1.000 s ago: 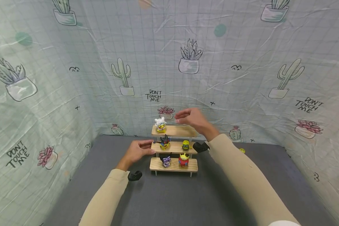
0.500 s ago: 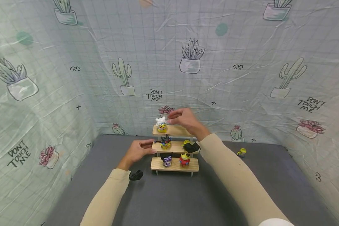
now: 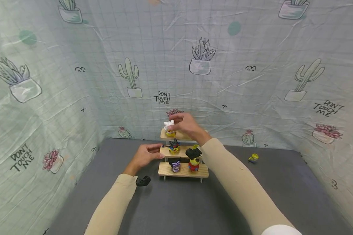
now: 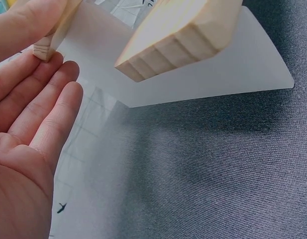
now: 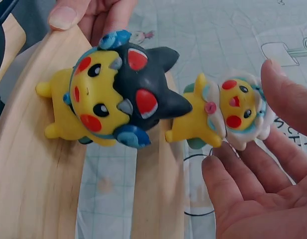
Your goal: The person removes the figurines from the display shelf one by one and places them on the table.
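My left hand (image 3: pixel 144 156) grips the left end of the middle tier of a wooden display shelf (image 3: pixel 183 170), thumb above and fingers beneath. At the top tier's left end, my right hand (image 3: pixel 187 124) surrounds a yellow Pikachu figurine in a white hood (image 5: pixel 238 109). The thumb stands on one side of it and the fingers on the other; in the right wrist view they look apart from it. A Pikachu figurine in a black hood (image 5: pixel 113 94) stands on the tier below, near my left fingertips.
The bottom tier bears a figurine with a purple bow (image 3: pixel 175 166) and a red-bodied figurine (image 3: pixel 193 165). A black wrist camera (image 3: pixel 193 153) mostly hides a yellow figurine on the middle tier. Another yellow figurine (image 3: pixel 253 158) lies on the grey table (image 3: pixel 176 205) at right. Printed cloth (image 3: pixel 106 107) hangs behind.
My right hand has moved left along the top tier to the white-hooded figurine, its thumb now in front of it. My left hand keeps its hold on the shelf.
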`<state>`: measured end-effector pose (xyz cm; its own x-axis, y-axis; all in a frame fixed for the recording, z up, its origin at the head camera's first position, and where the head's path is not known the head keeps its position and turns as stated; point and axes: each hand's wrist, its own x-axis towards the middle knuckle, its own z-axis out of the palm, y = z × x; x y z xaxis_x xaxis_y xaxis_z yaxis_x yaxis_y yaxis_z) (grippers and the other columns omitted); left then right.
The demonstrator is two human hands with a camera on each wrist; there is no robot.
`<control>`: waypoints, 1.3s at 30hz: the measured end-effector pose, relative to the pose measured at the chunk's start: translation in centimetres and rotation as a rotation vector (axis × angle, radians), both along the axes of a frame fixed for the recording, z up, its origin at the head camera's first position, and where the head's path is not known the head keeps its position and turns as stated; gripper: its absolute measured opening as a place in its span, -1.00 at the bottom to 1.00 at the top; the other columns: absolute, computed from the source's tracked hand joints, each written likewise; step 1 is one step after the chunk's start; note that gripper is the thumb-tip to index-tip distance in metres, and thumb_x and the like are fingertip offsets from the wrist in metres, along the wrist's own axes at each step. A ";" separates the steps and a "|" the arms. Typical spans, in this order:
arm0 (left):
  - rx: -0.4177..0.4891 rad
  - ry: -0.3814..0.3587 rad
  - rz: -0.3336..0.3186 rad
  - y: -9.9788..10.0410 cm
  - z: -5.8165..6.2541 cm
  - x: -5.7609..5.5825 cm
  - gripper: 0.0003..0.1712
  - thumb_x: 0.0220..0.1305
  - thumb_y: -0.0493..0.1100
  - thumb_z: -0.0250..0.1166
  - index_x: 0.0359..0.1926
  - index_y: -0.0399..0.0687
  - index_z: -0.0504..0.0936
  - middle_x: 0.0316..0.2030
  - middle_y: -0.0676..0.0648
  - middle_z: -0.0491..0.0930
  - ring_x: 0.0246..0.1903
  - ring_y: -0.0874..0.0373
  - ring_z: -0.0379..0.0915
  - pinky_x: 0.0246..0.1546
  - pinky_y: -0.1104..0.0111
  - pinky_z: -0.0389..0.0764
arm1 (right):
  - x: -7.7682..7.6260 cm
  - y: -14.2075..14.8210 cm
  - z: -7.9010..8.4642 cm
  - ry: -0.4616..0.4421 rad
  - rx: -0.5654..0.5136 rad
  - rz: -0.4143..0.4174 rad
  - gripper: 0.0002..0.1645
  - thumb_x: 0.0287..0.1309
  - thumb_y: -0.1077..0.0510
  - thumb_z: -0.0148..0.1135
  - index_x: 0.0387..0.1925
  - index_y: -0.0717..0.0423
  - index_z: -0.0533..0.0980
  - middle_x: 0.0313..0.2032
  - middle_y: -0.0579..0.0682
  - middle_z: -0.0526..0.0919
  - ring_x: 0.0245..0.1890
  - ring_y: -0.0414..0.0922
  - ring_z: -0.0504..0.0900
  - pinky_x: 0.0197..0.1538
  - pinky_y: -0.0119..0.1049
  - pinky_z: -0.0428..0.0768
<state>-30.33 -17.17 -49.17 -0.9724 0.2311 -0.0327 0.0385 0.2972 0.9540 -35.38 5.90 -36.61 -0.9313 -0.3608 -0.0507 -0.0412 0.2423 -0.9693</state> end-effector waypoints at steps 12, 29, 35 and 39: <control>0.001 0.010 -0.010 0.7 0.4 0.1 -0.34 0.25 -0.19 0.54 0.35 -0.24 0.59 0.34 -0.29 0.57 0.34 -0.21 0.53 0.23 0.13 0.72 | 0.3 0.0 -0.3 0.041 0.036 -0.044 -0.56 0.08 0.29 0.59 0.03 0.10 0.72 -0.07 0.13 0.79 -0.14 -0.09 0.70 -0.06 -0.28 0.72; -0.003 -0.002 0.023 0.7 0.4 0.1 -0.33 0.26 -0.21 0.53 0.37 -0.22 0.58 0.38 -0.26 0.53 0.38 -0.19 0.50 0.27 0.14 0.68 | 0.3 1.0 0.7 0.014 -0.022 -0.098 -0.54 0.07 0.30 0.59 0.06 0.13 0.72 -0.02 0.16 0.79 -0.16 -0.07 0.74 0.09 -0.08 0.76; -0.020 -0.001 0.017 0.7 0.7 0.2 -0.30 0.26 -0.18 0.53 0.39 -0.21 0.55 0.40 -0.26 0.51 0.39 -0.20 0.48 0.28 0.14 0.68 | 0.1 1.9 0.9 0.028 -0.037 -0.124 -0.54 0.09 0.32 0.57 0.07 0.17 0.72 -0.07 0.12 0.77 -0.22 -0.11 0.71 0.03 -0.12 0.77; -0.029 -0.007 0.025 0.5 0.6 0.4 -0.31 0.27 -0.19 0.52 0.39 -0.19 0.55 0.41 -0.25 0.50 0.39 -0.19 0.48 0.28 0.12 0.68 | 0.4 2.6 1.1 0.016 -0.036 -0.128 -0.53 0.09 0.33 0.57 0.08 0.18 0.71 -0.08 0.11 0.77 -0.20 -0.10 0.70 0.05 -0.12 0.77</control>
